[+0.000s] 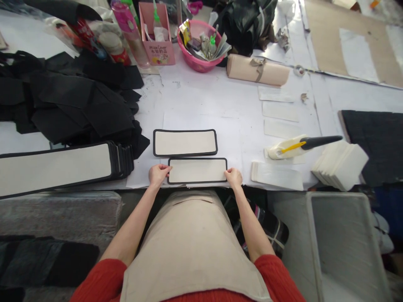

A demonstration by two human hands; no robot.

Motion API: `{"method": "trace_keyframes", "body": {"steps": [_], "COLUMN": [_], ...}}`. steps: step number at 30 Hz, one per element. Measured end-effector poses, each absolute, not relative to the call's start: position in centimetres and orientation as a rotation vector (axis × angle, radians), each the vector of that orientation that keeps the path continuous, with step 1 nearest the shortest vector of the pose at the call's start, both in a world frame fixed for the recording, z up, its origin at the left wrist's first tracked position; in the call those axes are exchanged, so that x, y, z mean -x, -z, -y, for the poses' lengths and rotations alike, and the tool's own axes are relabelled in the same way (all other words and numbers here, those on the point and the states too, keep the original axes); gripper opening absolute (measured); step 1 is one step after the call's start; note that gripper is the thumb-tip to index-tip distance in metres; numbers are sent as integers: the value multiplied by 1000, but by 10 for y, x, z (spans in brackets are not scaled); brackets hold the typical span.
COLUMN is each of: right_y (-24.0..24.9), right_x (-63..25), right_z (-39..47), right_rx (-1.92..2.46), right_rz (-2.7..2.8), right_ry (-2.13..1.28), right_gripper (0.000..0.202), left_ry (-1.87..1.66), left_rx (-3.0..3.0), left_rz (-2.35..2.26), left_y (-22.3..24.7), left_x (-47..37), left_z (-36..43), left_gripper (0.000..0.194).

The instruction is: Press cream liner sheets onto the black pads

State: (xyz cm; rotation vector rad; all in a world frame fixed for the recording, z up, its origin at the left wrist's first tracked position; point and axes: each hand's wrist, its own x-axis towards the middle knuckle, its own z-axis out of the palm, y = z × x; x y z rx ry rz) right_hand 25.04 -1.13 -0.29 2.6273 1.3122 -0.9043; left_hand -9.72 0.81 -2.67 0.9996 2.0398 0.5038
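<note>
A cream rectangular panel with a black border [197, 170] lies flat at the table's front edge. My left hand [158, 174] pinches its left end between thumb and fingers. At the opposite end, my right hand [234, 177] grips the right edge in the same way. Just behind it rests a small stack of similar black-bordered panels [185, 143], close to the held one. Farther left, a longer stack of black-edged cream panels [56, 165] lies along the table edge.
Black fabric pieces [72, 96] are heaped at left. A pink basket [201, 63] and pink box [159, 52] stand behind. To the right are a black-handled brush [321, 142], white strips [277, 176] and a white block stack [341, 163]. A grey bin [346, 235] sits below.
</note>
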Motion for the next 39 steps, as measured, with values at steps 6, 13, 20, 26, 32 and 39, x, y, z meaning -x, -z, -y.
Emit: {"method": "trace_keyframes", "body": {"steps": [6, 13, 20, 26, 32, 39], "right_y": [1, 3, 9, 5, -3, 40], "right_x": [-246, -244, -243, -263, -244, -172], "right_z": [9, 5, 5, 15, 32, 20], "right_rx": [-2621, -2600, -2608, -2630, -2744, -2063], "right_rz": [-1295, -1277, -1267, -1360, -1643, -2616], "right_ry": [889, 861, 861, 915, 658, 500], "right_gripper": [26, 25, 20, 21, 36, 52], "left_ry": [-499, -499, -474, -513, -603, -314], "left_rx": [-996, -1027, -1062, -1028, -1529, -2481], "left_rz": [-2040, -2075, -2088, -2020, -2030, -1378], "left_y": [20, 11, 11, 18, 6, 20], "left_x": [93, 88, 87, 94, 89, 27], "left_z": [-9, -9, -8, -5, 13, 5], "left_gripper": [23, 19, 19, 20, 26, 48]}}
